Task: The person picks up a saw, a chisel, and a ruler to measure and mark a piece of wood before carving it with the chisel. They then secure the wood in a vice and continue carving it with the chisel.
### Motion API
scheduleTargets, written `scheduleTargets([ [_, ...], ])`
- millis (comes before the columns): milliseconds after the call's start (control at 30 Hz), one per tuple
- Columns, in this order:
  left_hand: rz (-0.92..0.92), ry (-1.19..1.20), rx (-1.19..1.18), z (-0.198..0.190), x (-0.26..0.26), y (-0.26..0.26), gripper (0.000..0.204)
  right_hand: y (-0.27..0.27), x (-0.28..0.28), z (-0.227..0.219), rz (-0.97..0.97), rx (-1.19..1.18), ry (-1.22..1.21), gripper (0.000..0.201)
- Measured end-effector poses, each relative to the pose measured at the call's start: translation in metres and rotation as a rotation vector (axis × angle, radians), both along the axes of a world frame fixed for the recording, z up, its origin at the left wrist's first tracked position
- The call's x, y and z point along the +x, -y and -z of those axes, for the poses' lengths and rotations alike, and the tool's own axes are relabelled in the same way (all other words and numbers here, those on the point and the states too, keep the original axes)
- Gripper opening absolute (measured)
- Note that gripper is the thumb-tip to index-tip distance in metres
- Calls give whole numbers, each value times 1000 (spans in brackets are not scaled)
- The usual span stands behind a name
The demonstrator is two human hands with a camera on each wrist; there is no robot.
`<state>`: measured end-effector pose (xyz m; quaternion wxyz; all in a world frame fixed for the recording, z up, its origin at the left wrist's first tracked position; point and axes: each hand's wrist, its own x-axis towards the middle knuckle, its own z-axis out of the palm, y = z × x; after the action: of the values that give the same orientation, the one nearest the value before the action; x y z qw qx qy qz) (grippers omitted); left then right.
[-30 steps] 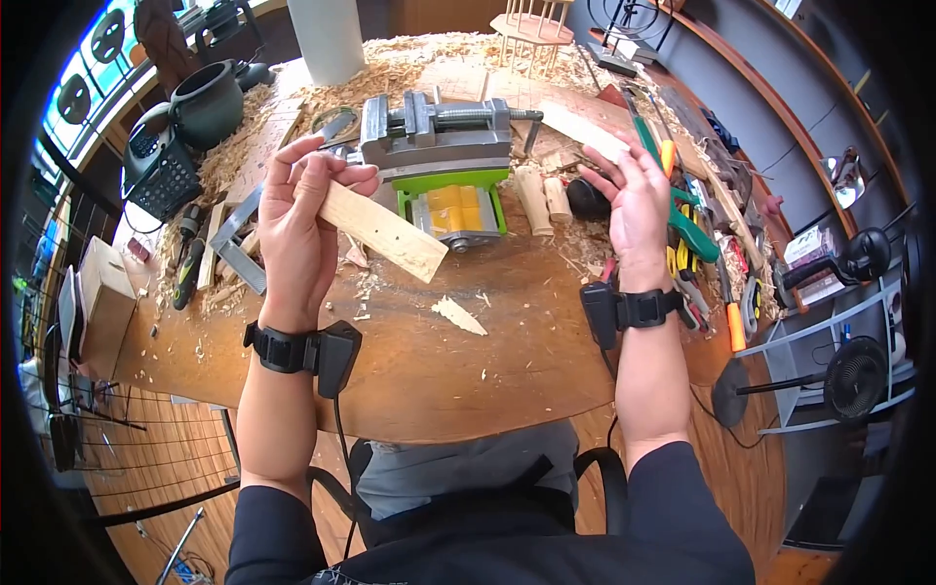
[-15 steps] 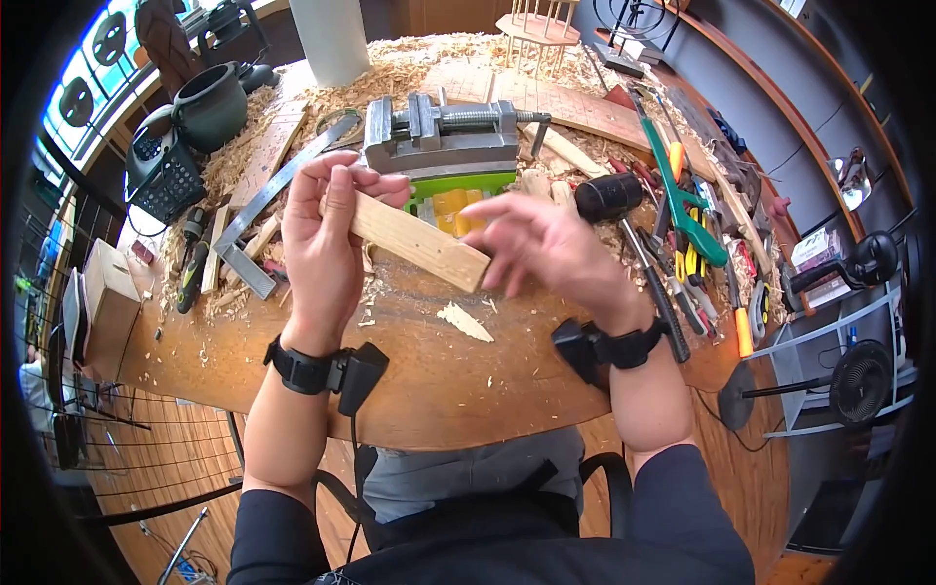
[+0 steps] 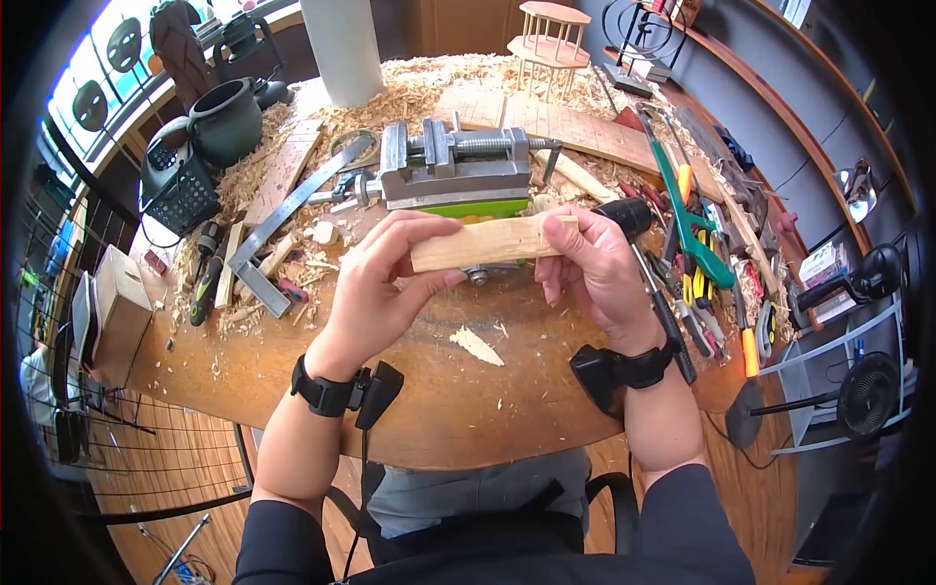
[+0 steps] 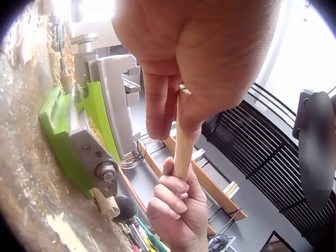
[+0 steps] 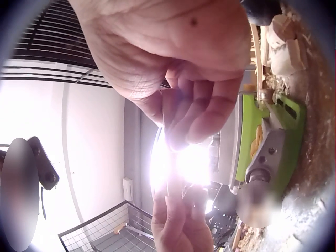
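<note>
right hand (image 3: 606, 273) now also pinching right end of wood strip (image 3: 483, 244) | left hand (image 3: 375, 278) pinching left end | near side of vise (image 3: 453, 161) | looks better steadied

Materials about the vise (image 3: 458, 183), itself of grey metal with a dull sheen. In front of the vise: a strip of pale wood (image 3: 487, 244), bare and matt; farther forward, a brown wooden tabletop (image 3: 439, 414), smooth and faintly glossy. To its left: a smooth metal square (image 3: 292, 209) and a dark basket (image 3: 180, 210), apparently plastic. Behind it: rough, curled wood shavings (image 3: 414, 90). To its right: a smooth green handle (image 3: 707, 261), plastic in appearance, and a matt black mallet head (image 3: 625, 216).
</note>
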<state>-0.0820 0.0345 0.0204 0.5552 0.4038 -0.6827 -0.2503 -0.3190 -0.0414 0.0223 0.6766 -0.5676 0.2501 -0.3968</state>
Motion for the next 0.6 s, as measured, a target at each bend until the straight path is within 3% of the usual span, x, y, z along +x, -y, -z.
scheduleTargets([
  [67, -115, 106, -58, -1, 1, -3, 36, -5, 2, 0, -12, 42, 20, 37],
  [133, -114, 67, -14, -1, 4, -4, 34, -10, 4, -8, -61, 41, 183, 42],
  [200, -112, 26, 27, 0, 7, -6, 32, -10, 3, -6, -73, -8, 186, 45],
  [300, 28, -315, 229, 0, 10, -7, 27, -10, 1, -2, -74, -47, 193, 47],
  [600, 249, -498, 259, -8, 12, -5, 41, -11, 2, -6, -93, -28, 99, 48],
])
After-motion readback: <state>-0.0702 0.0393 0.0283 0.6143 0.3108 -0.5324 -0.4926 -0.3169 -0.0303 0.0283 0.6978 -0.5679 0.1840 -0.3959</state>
